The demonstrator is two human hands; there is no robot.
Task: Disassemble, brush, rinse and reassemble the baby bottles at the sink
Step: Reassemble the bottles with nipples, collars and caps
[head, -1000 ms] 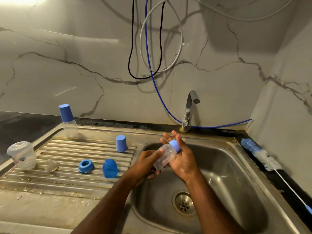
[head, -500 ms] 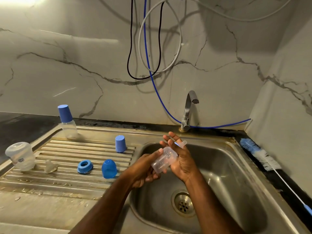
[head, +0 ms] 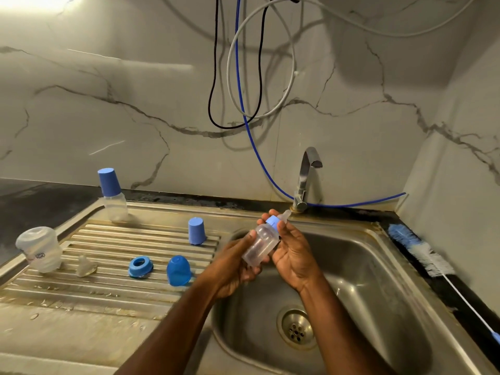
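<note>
1. The bottle (head: 261, 246) is held above the left part of the sink (head: 378, 266), between both hands. Its long axis tilts: base down toward the person and to the left, teat (head: 284, 214) up and away toward the tap (head: 307, 177).
2. The left hand (head: 234, 269) grips the lower body of the bottle, fingers curled round it from the left.
3. The right hand (head: 293, 253) is at the upper end; thumb and fingers close on the blue collar (head: 272, 221), the teat projecting beyond the fingertips.
4. Judgement: the collar is being turned on the bottle. Whether it is going on or coming off cannot be told. The right hand is the one placed for the twist; the left steadies.
5. On the ribbed drainboard (head: 54, 282), left of the hands: a capped bottle (head: 113, 197) upright at the back, a blue cap (head: 196, 230), a blue dome (head: 178, 270), a blue ring (head: 140, 266), a loose teat (head: 85, 266) and a clear cup (head: 39, 249). All stand apart from one another.
6. A brush (head: 422, 253) lies on the dark ledge to the right of the sink, well apart from the hands.
7. The tap shows no running water. Marble wall behind; cables hang above.
</note>
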